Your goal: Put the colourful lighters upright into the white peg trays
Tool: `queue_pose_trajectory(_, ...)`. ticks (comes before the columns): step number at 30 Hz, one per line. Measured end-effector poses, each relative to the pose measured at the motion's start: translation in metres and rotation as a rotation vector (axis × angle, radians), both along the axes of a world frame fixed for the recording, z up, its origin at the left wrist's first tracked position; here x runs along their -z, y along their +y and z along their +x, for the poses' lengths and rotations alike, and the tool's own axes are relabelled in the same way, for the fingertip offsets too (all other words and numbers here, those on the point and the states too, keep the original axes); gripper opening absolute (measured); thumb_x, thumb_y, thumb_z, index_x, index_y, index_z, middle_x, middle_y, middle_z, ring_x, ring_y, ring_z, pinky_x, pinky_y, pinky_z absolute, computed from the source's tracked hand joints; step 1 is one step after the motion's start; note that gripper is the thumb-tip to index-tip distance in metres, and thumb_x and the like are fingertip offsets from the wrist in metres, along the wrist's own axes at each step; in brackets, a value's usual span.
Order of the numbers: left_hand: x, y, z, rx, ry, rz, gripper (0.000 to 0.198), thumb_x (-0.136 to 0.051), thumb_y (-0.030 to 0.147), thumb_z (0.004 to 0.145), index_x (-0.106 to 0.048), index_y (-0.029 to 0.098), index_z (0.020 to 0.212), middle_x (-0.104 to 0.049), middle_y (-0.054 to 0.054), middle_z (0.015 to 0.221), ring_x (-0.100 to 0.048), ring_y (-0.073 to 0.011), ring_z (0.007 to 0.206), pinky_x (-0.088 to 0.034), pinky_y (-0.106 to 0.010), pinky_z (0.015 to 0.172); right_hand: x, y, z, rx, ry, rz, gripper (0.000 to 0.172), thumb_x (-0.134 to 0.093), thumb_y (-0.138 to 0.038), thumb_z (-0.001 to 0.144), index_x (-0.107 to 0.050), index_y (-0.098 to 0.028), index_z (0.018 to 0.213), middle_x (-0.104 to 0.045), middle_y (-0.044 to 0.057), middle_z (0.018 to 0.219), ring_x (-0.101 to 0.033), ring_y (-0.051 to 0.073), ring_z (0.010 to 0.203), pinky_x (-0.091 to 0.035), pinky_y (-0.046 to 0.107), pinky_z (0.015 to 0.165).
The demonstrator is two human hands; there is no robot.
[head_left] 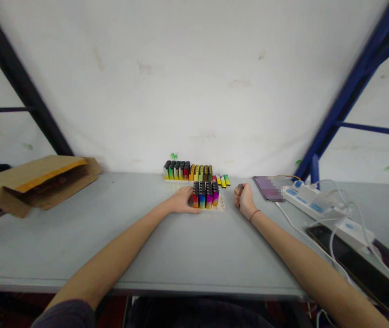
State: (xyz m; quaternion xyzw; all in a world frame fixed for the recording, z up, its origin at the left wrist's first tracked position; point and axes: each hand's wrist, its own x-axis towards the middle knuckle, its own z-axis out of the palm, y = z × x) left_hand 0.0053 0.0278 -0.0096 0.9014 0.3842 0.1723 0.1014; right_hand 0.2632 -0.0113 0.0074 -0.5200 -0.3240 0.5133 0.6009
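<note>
Rows of colourful lighters [202, 197] stand upright in a white tray [220, 206], whose right-hand slots show bare. My left hand [181, 199] is closed around the tray's left end, thumb along the front and fingers toward the back. To the right of the tray, my right hand [245, 199] is curled into a fist just above the table. A small metal lighter top pokes out above its thumb; the rest of that lighter is hidden in the fist. Behind stands a second tray [177, 181] of upright lighters, and a few loose lighters [223, 181] lie beside it.
An opened brown cardboard package [44, 177] lies at the left. On the right are a purple pouch-like item [267, 187], a white power strip [317, 205] with cables, and a dark phone [355, 262]. A white wall [201, 91] rises behind the grey table [194, 255].
</note>
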Motion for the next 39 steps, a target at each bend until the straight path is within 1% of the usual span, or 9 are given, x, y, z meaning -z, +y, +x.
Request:
queue_pose_trajectory(3,0.0000,-0.0002,0.0000,0.012,-0.017,0.002,0.088,-0.073,0.066,0.062,-0.050,0.014,0.129,-0.054,-0.017,0.129,-0.049,-0.0397,0.119,-0.036,-0.050,0.105,0.0033,0.0011,-0.0001,-0.005,-0.017,0.029,0.039,-0.025,-0.035,0.087,-0.024,-0.024,0.050,-0.019,-0.007,0.034,-0.014,0.008,0.029,-0.011,0.021,0.030)
queue_pose_trajectory(8,0.0026,0.0019,-0.0005,0.026,-0.011,0.020,0.089,-0.073,0.066,0.064,-0.048,0.011,0.130,-0.053,-0.019,0.130,-0.050,-0.0396,0.119,-0.036,-0.049,0.105,0.0038,0.0014,-0.0005,-0.022,-0.047,0.037,0.041,-0.024,-0.033,0.089,-0.026,-0.024,0.049,-0.019,-0.007,0.035,-0.014,0.008,0.029,-0.011,0.021,0.030)
queue_pose_trajectory(14,0.0046,0.0038,-0.0012,0.024,-0.027,0.025,0.088,-0.074,0.065,0.063,-0.049,0.013,0.130,-0.053,-0.017,0.130,-0.050,-0.0393,0.119,-0.036,-0.050,0.105,0.0008,0.0002,-0.0011,-0.089,-0.120,-0.006,0.052,-0.022,-0.044,0.094,-0.026,-0.024,0.046,-0.019,-0.006,0.035,-0.014,0.008,0.029,-0.012,0.022,0.031)
queue_pose_trajectory(18,0.0032,0.0026,-0.0012,0.019,-0.026,0.019,0.089,-0.073,0.066,0.064,-0.048,0.013,0.131,-0.053,-0.017,0.130,-0.050,-0.0392,0.119,-0.036,-0.049,0.105,0.0019,0.0011,0.0000,-0.099,-0.104,-0.014,0.049,-0.022,-0.036,0.093,-0.027,-0.023,0.046,-0.019,-0.006,0.035,-0.014,0.008,0.029,-0.011,0.022,0.031)
queue_pose_trajectory(23,0.0025,0.0024,-0.0007,0.020,-0.016,0.021,0.090,-0.073,0.065,0.064,-0.048,0.011,0.131,-0.052,-0.019,0.131,-0.049,-0.0402,0.120,-0.036,-0.050,0.105,0.0041,0.0032,0.0018,-0.045,-0.098,0.043,0.044,-0.023,-0.028,0.089,-0.026,-0.023,0.045,-0.019,-0.006,0.036,-0.014,0.008,0.030,-0.010,0.021,0.031)
queue_pose_trajectory(27,0.0032,0.0028,-0.0007,0.017,-0.036,0.018,0.087,-0.074,0.065,0.062,-0.050,0.014,0.129,-0.054,-0.017,0.129,-0.051,-0.0399,0.118,-0.037,-0.050,0.104,0.0056,0.0036,0.0021,-0.034,-0.094,0.057,0.042,-0.023,-0.028,0.088,-0.027,-0.023,0.046,-0.018,-0.006,0.036,-0.014,0.008,0.030,-0.010,0.021,0.031)
queue_pose_trajectory(32,0.0028,0.0022,-0.0009,0.021,-0.032,0.020,0.088,-0.073,0.065,0.063,-0.049,0.012,0.129,-0.054,-0.019,0.129,-0.050,-0.0403,0.118,-0.037,-0.050,0.104,0.0059,0.0030,0.0018,-0.031,-0.099,0.061,0.043,-0.023,-0.029,0.088,-0.026,-0.023,0.046,-0.019,-0.006,0.035,-0.014,0.008,0.029,-0.011,0.021,0.030)
queue_pose_trajectory(39,0.0018,0.0016,-0.0009,0.014,-0.029,0.013,0.087,-0.073,0.067,0.063,-0.050,0.014,0.128,-0.055,-0.017,0.128,-0.051,-0.0392,0.117,-0.037,-0.050,0.104,0.0033,0.0024,0.0013,-0.058,-0.073,0.049,0.044,-0.023,-0.031,0.090,-0.024,-0.023,0.047,-0.017,-0.007,0.037,-0.013,0.007,0.029,-0.010,0.021,0.031)
